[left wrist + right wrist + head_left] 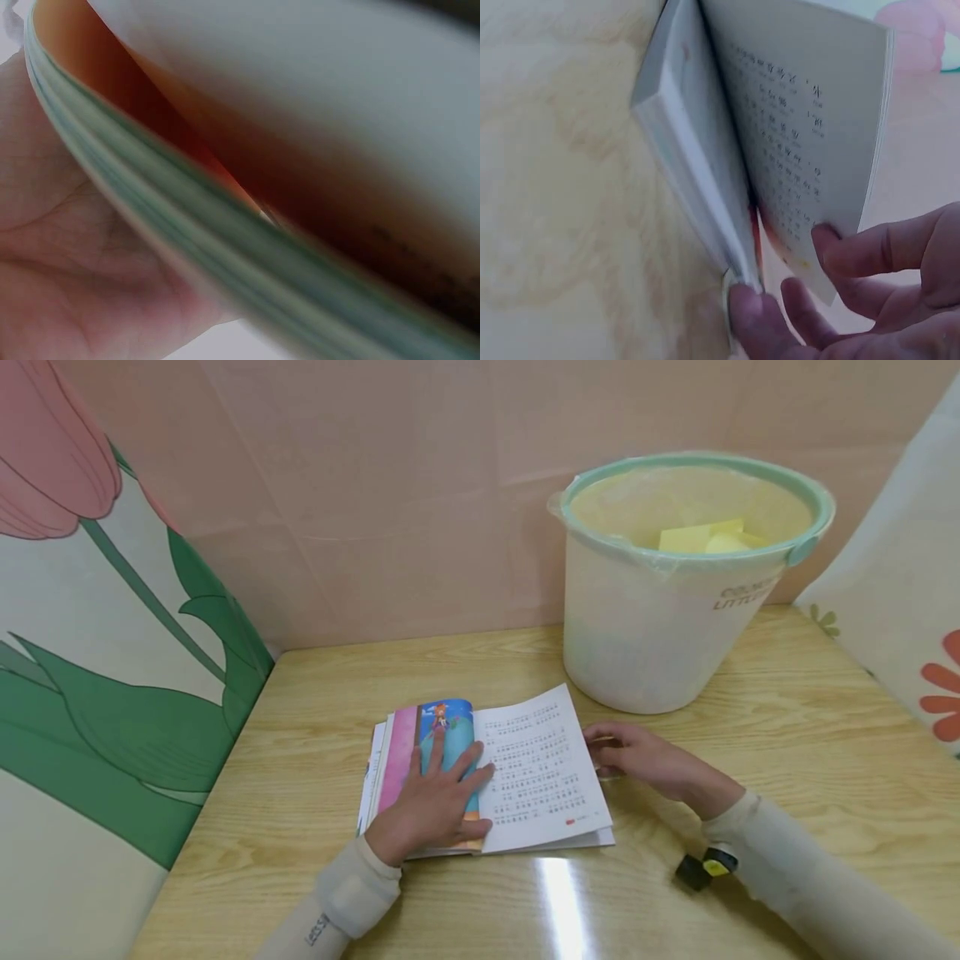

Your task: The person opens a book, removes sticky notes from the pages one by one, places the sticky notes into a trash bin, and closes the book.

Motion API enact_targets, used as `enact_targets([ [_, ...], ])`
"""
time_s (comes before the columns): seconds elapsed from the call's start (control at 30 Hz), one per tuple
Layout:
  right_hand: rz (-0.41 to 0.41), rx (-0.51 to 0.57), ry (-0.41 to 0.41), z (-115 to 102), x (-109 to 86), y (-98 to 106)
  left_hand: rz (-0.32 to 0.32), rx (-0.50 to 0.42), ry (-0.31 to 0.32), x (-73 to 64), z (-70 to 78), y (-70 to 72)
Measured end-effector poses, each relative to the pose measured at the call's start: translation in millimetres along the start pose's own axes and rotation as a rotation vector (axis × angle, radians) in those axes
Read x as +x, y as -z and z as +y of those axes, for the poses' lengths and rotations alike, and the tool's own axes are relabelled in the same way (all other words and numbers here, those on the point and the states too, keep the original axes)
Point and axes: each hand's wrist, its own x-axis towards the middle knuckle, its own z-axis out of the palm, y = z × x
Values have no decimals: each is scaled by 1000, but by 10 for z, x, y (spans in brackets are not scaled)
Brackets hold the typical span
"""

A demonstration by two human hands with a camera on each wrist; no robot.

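Note:
An open book [534, 768] lies on the table, with a colourful picture on the left side and printed text on the right. My left hand [435, 797] rests on the picture page, its fingers spread towards the fold. My right hand [637, 760] is at the outer edge of the text page, fingers curled there and partly hidden behind the paper. The right wrist view shows the fingers [877, 255] of that hand at a raised page [817, 112], with a thicker block of pages beside it. In the left wrist view the palm [82, 277] lies against the curved page edges [180, 217].
A white bucket [637, 627] with a green rim and yellow things inside stands at the back right. A small black and yellow object [718, 862] is by the right sleeve. The wood-grain table [315, 710] meets a pink wall [390, 510] and flower-patterned side panels.

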Motion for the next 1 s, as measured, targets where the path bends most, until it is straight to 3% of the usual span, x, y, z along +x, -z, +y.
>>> enact_targets([
  [0.57,77,201,-26,0,30,20,8,4,-1,0,5,11],
  [0.77,70,256,-19,-9,18,19,11,3,3,0,3,15],
  [1.0,53,216,58,-124,-29,-27,49,-24,-13,-5,-30,41],
])
